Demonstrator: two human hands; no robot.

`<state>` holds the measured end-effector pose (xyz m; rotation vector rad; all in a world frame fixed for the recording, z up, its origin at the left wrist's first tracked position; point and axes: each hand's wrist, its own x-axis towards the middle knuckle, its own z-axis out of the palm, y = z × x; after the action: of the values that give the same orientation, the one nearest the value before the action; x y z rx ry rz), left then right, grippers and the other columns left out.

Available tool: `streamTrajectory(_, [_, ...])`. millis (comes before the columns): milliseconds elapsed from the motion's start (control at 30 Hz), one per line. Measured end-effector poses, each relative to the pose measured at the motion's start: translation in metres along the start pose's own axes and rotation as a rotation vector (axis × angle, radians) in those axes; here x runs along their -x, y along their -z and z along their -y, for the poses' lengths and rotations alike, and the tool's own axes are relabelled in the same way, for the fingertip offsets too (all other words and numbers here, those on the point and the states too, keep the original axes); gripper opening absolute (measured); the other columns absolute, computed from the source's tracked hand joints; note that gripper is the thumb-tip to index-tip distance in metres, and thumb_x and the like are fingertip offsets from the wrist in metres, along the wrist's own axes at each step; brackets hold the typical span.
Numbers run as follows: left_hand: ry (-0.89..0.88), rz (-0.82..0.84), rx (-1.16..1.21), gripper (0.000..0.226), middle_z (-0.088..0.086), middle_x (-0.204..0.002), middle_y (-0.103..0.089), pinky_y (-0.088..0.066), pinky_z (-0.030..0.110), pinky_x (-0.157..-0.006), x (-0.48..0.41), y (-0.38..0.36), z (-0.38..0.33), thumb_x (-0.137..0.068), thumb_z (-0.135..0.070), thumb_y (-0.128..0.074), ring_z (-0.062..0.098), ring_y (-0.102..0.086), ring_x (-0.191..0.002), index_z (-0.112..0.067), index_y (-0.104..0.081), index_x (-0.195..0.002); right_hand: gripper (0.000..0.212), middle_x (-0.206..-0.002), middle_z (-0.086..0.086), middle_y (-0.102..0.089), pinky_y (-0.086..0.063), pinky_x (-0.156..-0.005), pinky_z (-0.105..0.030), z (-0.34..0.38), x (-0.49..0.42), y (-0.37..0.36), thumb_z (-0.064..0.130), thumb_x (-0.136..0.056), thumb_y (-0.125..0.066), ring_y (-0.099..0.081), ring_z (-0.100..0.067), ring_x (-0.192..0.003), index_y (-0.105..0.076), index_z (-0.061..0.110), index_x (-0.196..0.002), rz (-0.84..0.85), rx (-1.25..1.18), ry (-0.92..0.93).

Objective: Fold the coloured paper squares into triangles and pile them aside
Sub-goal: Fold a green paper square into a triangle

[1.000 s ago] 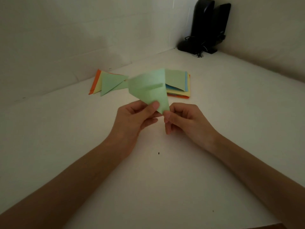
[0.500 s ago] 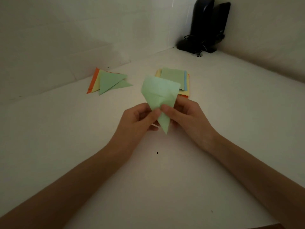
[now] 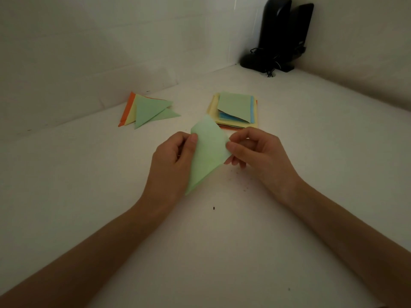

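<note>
Head view: a person's two bare forearms reached in over a white table [image 3: 222,252] set into a corner of pale walls.
Green paper [image 3: 209,152]: a light green sheet, kite-shaped as seen, was held up between both hands at the middle of the table, its long point hanging down towards the person.
Left hand [image 3: 172,162]: it gripped the sheet's left edge, thumb pressed on the front face and fingers curled behind it.
Right hand [image 3: 259,152]: it pinched the sheet's right corner between thumb and forefinger; the other fingers were curled underneath.
Folded triangles [image 3: 149,108]: a small pile lay flat on the far left near the wall, green ones on top, yellow and orange edges showing beneath.
Paper squares [image 3: 235,107]: a stack lay flat just beyond the hands, a green sheet uppermost over blue, yellow and orange ones.
Black speakers [image 3: 278,34]: two stood upright in the far corner, with cables at their base.
Table marks: crumbs [image 3: 242,174] were scattered below the right hand, and a dark speck [image 3: 214,208] sat nearer the person.
</note>
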<state>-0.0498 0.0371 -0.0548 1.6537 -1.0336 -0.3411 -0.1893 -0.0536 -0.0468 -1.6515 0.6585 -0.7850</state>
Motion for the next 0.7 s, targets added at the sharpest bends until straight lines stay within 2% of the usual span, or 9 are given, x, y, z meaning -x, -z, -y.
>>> streamTrajectory(133, [0.035,0.017,0.072,0.026,-0.007,-0.064,-0.048,-0.032,0.013,-0.053,0.000,0.001,0.000,-0.097,-0.026,-0.048,0.000,-0.039,-0.057,-0.012,-0.056,-0.076,0.011,-0.062,0.001,-0.068,-0.044,-0.055,-0.016,0.001,0.001,0.000,0.004,-0.088,-0.062,-0.057,-0.006,-0.055,-0.059,0.010,-0.079,0.016,0.046,0.012])
streamTrajectory(267, [0.072,0.111,0.215,0.019,-0.014,-0.063,-0.057,-0.038,0.016,-0.057,0.000,0.003,-0.001,-0.093,-0.021,-0.056,0.001,-0.048,-0.061,-0.019,-0.065,-0.076,0.010,-0.072,0.004,-0.065,-0.047,-0.066,-0.033,-0.004,0.003,-0.001,0.016,-0.088,-0.065,-0.059,-0.014,-0.070,-0.060,0.023,-0.084,-0.016,0.107,0.062])
streamTrajectory(400, [0.048,0.260,0.266,0.017,-0.017,-0.061,-0.062,-0.041,0.011,-0.058,0.004,0.002,-0.007,-0.091,-0.013,-0.057,-0.006,-0.054,-0.060,-0.018,-0.067,-0.078,0.014,-0.069,0.015,-0.061,-0.041,-0.060,-0.016,-0.004,0.004,-0.003,0.013,-0.088,-0.065,-0.055,-0.003,-0.066,-0.058,0.025,-0.089,-0.069,0.164,0.159])
streamTrajectory(533, [0.064,0.268,0.320,0.017,-0.015,-0.065,-0.064,-0.044,0.012,-0.061,0.004,0.003,-0.006,-0.092,-0.012,-0.056,-0.004,-0.055,-0.064,-0.017,-0.067,-0.080,0.016,-0.079,0.021,-0.061,-0.046,-0.065,-0.023,-0.006,0.006,-0.003,0.009,-0.089,-0.062,-0.056,-0.006,-0.073,-0.061,0.024,-0.085,-0.109,0.340,0.338])
streamTrajectory(600, [0.072,0.267,0.338,0.017,-0.015,-0.067,-0.062,-0.043,0.013,-0.063,0.003,0.004,-0.006,-0.092,-0.013,-0.056,-0.001,-0.054,-0.066,-0.016,-0.068,-0.080,0.010,-0.086,0.017,-0.062,-0.047,-0.065,-0.023,-0.008,0.006,-0.002,0.007,-0.089,-0.061,-0.056,-0.009,-0.075,-0.067,0.015,-0.091,-0.101,0.459,0.496])
streamTrajectory(700, [0.083,0.251,0.364,0.018,-0.012,-0.070,-0.063,-0.042,0.013,-0.065,0.002,0.005,-0.005,-0.092,-0.013,-0.056,0.001,-0.054,-0.069,-0.016,-0.069,-0.079,0.013,-0.088,-0.002,-0.066,-0.047,-0.066,-0.020,-0.010,0.005,0.000,0.005,-0.089,-0.061,-0.057,-0.009,-0.076,-0.071,0.005,-0.096,-0.063,0.532,0.654])
